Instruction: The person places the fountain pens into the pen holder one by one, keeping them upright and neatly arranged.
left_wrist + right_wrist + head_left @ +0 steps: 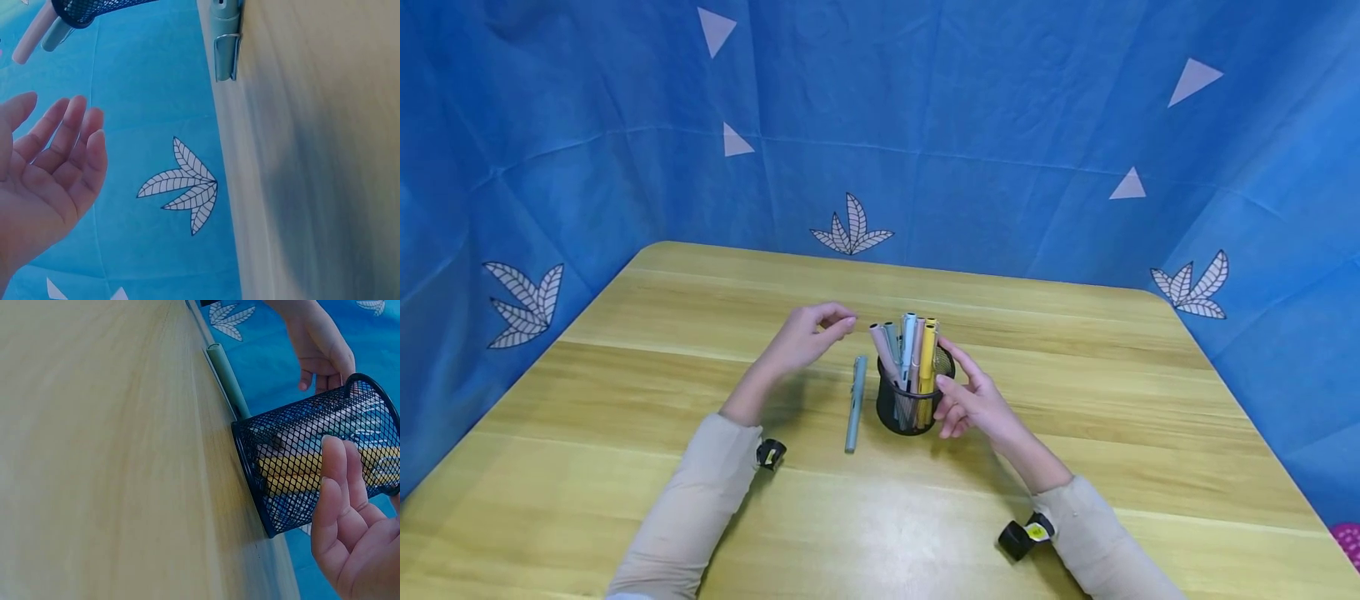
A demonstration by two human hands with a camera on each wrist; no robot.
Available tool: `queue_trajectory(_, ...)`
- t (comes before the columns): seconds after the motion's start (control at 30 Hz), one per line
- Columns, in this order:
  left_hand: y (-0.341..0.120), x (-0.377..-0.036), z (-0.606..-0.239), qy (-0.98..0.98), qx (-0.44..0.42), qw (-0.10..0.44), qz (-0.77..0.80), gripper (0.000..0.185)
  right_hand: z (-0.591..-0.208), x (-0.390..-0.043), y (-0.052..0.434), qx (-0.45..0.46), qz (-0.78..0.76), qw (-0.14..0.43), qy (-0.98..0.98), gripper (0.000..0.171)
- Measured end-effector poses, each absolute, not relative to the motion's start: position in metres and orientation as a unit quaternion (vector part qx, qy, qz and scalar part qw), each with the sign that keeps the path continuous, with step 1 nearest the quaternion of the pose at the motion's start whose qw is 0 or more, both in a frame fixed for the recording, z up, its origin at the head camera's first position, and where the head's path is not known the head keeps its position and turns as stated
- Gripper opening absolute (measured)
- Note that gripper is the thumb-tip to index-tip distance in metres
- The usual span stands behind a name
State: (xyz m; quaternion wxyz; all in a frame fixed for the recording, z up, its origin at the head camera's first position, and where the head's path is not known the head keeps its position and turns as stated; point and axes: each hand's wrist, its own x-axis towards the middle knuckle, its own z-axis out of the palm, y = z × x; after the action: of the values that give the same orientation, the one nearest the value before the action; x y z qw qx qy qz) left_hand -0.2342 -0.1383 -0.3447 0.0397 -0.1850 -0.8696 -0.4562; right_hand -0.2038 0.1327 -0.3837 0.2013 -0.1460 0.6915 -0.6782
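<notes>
A black mesh pen holder stands on the table, holding several capped pens: yellow pens, a pale blue pen and a mauve pen among them. My right hand is at its right side, thumb and extended index finger at the rim. In the right wrist view, other fingers of that hand overlap the mesh, loosely bent. To the left of the holder lies a grey-blue pen, its clip end pointing away from me. Above and left of that pen hovers my left hand, fingers loosely bent, nothing in them.
The wood-grain table reaches back to a blue cloth with white triangles and leaf prints. Black wrist cameras, left and right, are strapped at both sleeves.
</notes>
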Motion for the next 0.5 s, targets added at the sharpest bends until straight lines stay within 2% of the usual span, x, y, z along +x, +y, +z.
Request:
queue_trajectory(0.27,-0.1413,-0.2342,-0.345,-0.883,-0.207,0.02,-0.422,0.026,-0.3823,-0.2037,0.1321,-0.152,-0.672,0.202,0.696,0.061)
queue_trajectory(0.5,-0.1407,-0.2334,-0.3439,-0.896,-0.218,-0.037,-0.386,0.032,-0.384,-0.2042,0.1329,-0.157,-0.673,0.198,0.695,0.06)
